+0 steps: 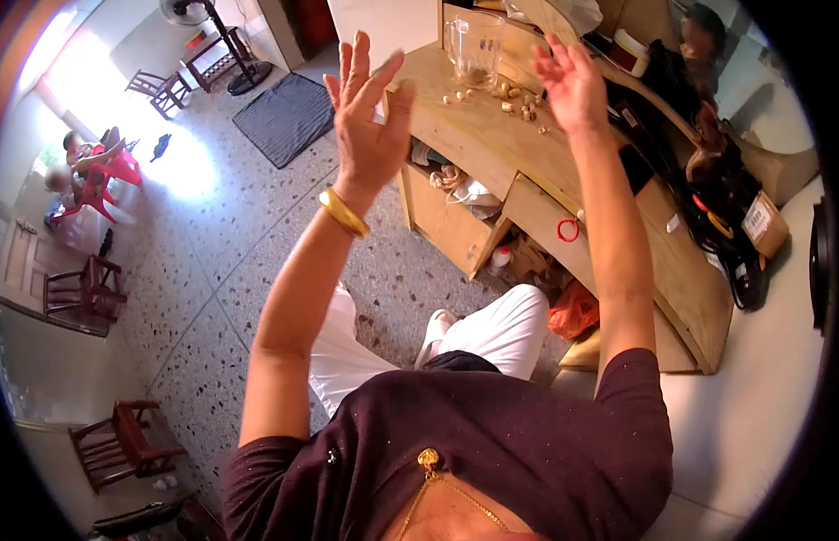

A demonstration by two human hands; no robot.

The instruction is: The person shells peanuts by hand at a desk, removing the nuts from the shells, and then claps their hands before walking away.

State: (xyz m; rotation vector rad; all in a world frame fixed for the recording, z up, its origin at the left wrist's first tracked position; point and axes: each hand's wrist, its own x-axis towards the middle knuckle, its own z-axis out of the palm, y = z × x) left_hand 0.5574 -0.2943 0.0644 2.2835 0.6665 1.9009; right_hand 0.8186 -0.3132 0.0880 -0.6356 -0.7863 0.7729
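My left hand is raised in the air with its fingers apart, a gold bangle around the wrist. It holds nothing and is in front of the left end of a wooden dresser top. Over the dresser is my right hand, loosely open with slightly bent fingers and nothing in them. Between the hands stands a clear glass mug with some brownish bits at its bottom. Small beige pieces lie scattered beside the mug, nearest to my right hand; their kind is unclear.
A mirror, dark cords and a box with a label are on the right. An open compartment holds cloth. Wooden chairs, a floor fan and two seated people are to the left.
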